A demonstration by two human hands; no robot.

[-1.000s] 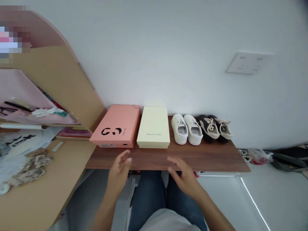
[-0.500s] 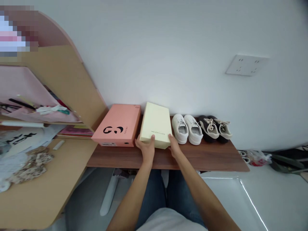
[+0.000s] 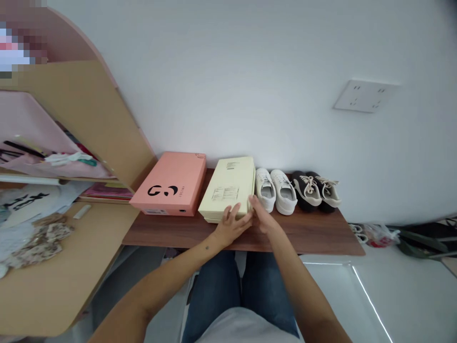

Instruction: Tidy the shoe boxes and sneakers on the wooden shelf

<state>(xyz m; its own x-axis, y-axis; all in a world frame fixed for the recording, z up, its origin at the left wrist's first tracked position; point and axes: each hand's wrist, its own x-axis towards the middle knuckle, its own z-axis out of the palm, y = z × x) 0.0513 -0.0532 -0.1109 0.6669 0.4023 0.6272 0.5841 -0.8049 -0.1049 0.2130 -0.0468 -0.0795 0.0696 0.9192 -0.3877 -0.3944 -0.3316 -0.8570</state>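
A cream shoebox (image 3: 228, 178) lies on the brown wooden bench top (image 3: 314, 238), its upper face carrying small printed text blocks. My left hand (image 3: 232, 228) grips the box at its front right corner, with the fingers bent over the top edge. Against the right side of the same corner is my right hand (image 3: 262, 214), fingers upright along the box wall and partly hidden. To the left sits a closed pink shoebox (image 3: 171, 183), and a narrow gap parts the two boxes. White sneakers (image 3: 282, 190) stand just right of the cream box.
Black and beige lace-up shoes (image 3: 316, 190) stand farther right on the bench. A light wood desk (image 3: 53, 290) with papers and a patterned scrunchie is at the left. White wall rises behind, with a socket plate (image 3: 366, 96). Bags (image 3: 424, 238) lie on the floor at right.
The cream shoebox has been turned over: the face with the brand name gave way to one with text blocks. My left hand shifted from its left side to the front right corner.
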